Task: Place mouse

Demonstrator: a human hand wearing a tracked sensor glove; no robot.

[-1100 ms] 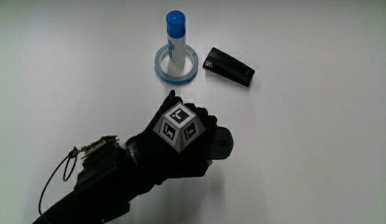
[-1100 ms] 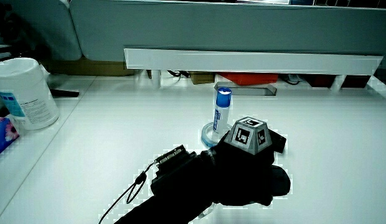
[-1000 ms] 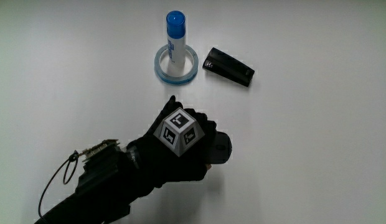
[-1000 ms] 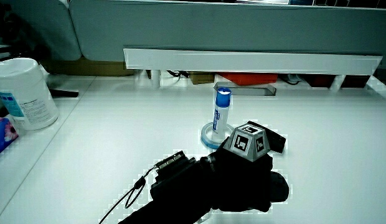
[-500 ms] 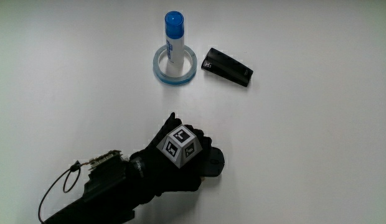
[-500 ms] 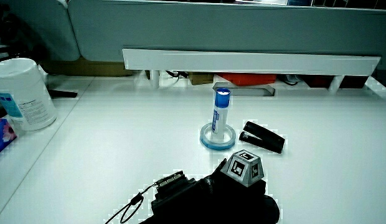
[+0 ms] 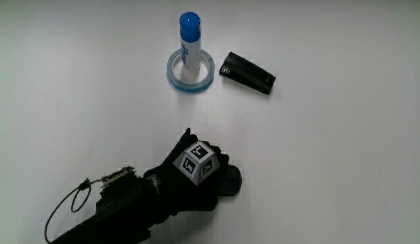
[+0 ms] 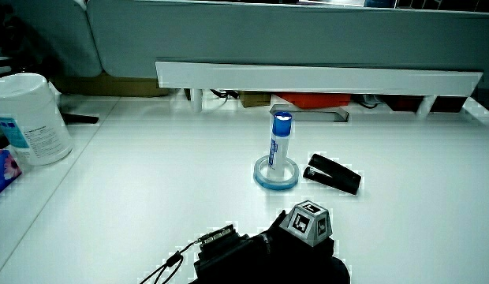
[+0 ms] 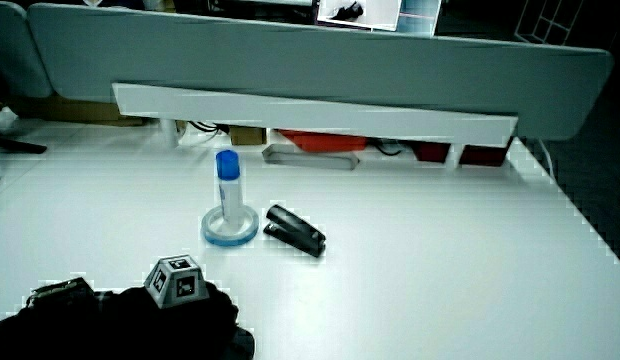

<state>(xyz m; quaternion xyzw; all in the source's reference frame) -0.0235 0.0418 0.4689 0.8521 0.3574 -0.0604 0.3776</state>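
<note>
The gloved hand (image 7: pixel 195 181) lies low over the white table, nearer to the person than the tape ring, with the patterned cube (image 7: pixel 197 161) on its back. Its fingers are curled over a dark mouse (image 7: pixel 232 183); only the mouse's front end shows past the fingertips, close to the tabletop. In both side views the hand (image 8: pixel 285 251) (image 9: pixel 180 312) sits near the table's near edge, and the glove covers the mouse almost wholly.
A blue-capped glue stick (image 7: pixel 190 39) stands upright inside a pale blue tape ring (image 7: pixel 175 73). A black oblong device (image 7: pixel 248 73) lies beside the ring. A white canister (image 8: pixel 30 118) stands at the table's edge. A low grey partition (image 8: pixel 307 47) closes off the table.
The hand with the mouse has drawn toward the person, away from the tape ring and the black device, and sunk lower toward the table.
</note>
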